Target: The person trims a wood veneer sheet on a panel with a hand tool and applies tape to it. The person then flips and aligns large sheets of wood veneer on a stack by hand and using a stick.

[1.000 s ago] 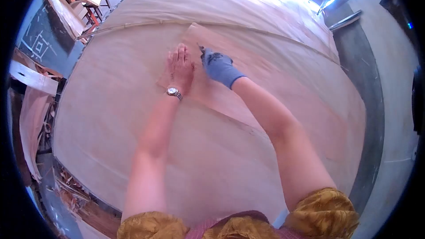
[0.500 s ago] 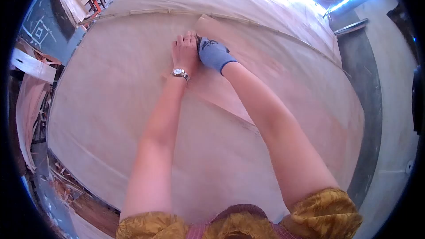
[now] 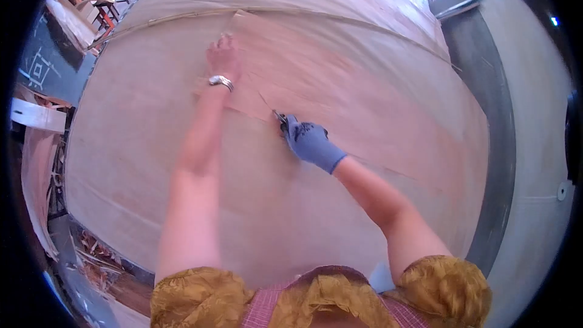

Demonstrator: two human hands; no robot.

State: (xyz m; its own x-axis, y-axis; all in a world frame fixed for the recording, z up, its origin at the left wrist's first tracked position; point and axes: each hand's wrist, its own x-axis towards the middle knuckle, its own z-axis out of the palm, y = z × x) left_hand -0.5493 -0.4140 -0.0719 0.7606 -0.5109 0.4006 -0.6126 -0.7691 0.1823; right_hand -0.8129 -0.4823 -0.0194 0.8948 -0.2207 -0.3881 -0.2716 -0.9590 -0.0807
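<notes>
A thin pinkish sheet of wood veneer [image 3: 285, 76] lies across a larger, paler sheet surface [image 3: 152, 164]. My left hand [image 3: 223, 58], bare and with a silver wristwatch [image 3: 221, 81], rests near the veneer's upper left edge, its fingers apart though somewhat blurred. My right hand [image 3: 311, 141] wears a blue-grey glove with dark patches. It is closed around a small, dark knife-like tool [image 3: 279, 116], whose tip points up and left at the veneer's lower edge. A thin dark line runs on from that tip; whether it is blade or slit is unclear.
A long thin strip [image 3: 267, 9] crosses the far part of the sheets. Wood scraps [image 3: 100, 252] lie below the left edge. A dark board with chalk marks [image 3: 42, 64] stands at left, and a grey ledge [image 3: 495, 146] runs along the right.
My right hand has come away from my left, moving down and toward me with the tool. The whole view has shifted slightly left. My left hand stays near the veneer's upper left edge.
</notes>
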